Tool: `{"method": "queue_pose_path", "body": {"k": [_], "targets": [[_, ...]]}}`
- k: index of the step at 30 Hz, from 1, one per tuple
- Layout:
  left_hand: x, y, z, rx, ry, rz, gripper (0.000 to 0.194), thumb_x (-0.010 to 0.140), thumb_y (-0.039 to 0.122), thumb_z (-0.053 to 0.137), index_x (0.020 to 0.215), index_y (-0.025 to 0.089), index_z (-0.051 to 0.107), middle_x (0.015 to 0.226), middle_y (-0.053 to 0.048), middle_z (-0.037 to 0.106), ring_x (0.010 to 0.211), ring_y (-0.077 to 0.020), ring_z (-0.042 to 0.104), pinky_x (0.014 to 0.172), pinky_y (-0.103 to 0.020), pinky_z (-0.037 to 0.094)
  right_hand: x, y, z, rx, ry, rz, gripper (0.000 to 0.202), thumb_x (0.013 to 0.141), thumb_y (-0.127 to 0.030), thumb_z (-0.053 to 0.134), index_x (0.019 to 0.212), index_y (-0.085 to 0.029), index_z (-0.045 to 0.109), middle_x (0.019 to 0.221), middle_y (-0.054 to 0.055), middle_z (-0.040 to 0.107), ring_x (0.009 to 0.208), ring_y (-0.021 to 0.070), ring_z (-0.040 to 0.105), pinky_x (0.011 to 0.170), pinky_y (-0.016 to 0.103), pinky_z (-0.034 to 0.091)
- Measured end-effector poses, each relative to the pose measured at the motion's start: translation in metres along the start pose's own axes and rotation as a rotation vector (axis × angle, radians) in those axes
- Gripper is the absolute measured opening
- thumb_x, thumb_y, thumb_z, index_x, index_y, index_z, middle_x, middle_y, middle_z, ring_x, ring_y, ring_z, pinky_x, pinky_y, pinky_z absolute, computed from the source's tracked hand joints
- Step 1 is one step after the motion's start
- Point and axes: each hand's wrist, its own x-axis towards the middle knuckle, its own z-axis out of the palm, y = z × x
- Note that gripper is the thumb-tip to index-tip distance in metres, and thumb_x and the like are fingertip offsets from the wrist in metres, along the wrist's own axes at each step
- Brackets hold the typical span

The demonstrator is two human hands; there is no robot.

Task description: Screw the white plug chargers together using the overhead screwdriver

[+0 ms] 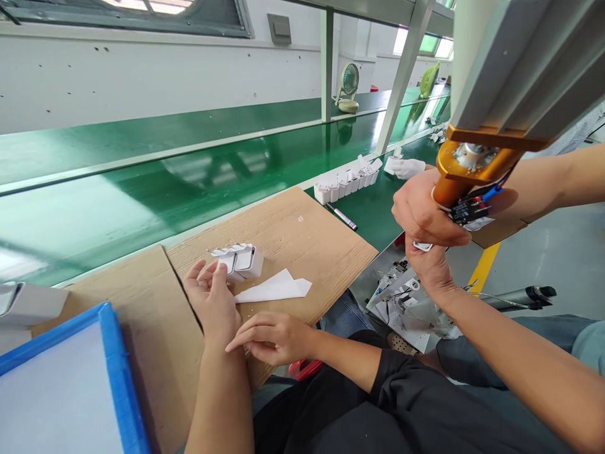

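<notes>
Palm up, my left hand (212,299) has loosely bent fingers apart, its thumb beside a pair of small white boxes (248,263) on the brown cardboard (321,246). Thin white pieces with metal pins (232,249) lie across the boxes' far edge. No object shows inside that hand. My right hand (276,337) holds nothing; its fingers reach over my left wrist, partly spread. Just beyond it lies a folded white paper (278,287).
At the right, another person's hands (425,208) are at an orange-and-grey machine (472,157). A white box row (347,183) and marker (345,217) lie beyond the cardboard. A blue-edged tray (118,359) is at left; a small fan (348,85) stands behind.
</notes>
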Motion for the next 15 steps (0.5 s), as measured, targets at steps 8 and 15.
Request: {"method": "queue_pose_path", "body": {"k": [8, 15], "targets": [[0.0004, -0.0010, -0.0006, -0.005, -0.005, 0.009, 0.032, 0.084, 0.026, 0.068, 0.112, 0.021, 0.053, 0.103, -0.004, 0.063, 0.088, -0.0134, 0.062, 0.078, -0.029, 0.049, 0.0026, -0.0011, -0.0039, -0.035, -0.131, 0.076, 0.026, 0.098, -0.013, 0.043, 0.112, -0.013, 0.066, 0.112, 0.008, 0.069, 0.115, 0.0098, 0.060, 0.107, 0.021, 0.048], [-0.0015, 0.0064, 0.0023, -0.083, 0.018, -0.048, 0.044, 0.076, 0.023, 0.074, 0.114, 0.017, 0.053, 0.097, 0.002, 0.060, 0.080, -0.0056, 0.056, 0.072, -0.017, 0.041, 0.0019, -0.0002, -0.0014, -0.025, -0.111, 0.059, 0.025, 0.097, -0.013, 0.045, 0.111, -0.013, 0.065, 0.110, 0.008, 0.070, 0.114, 0.0098, 0.060, 0.107, 0.021, 0.048]]}}
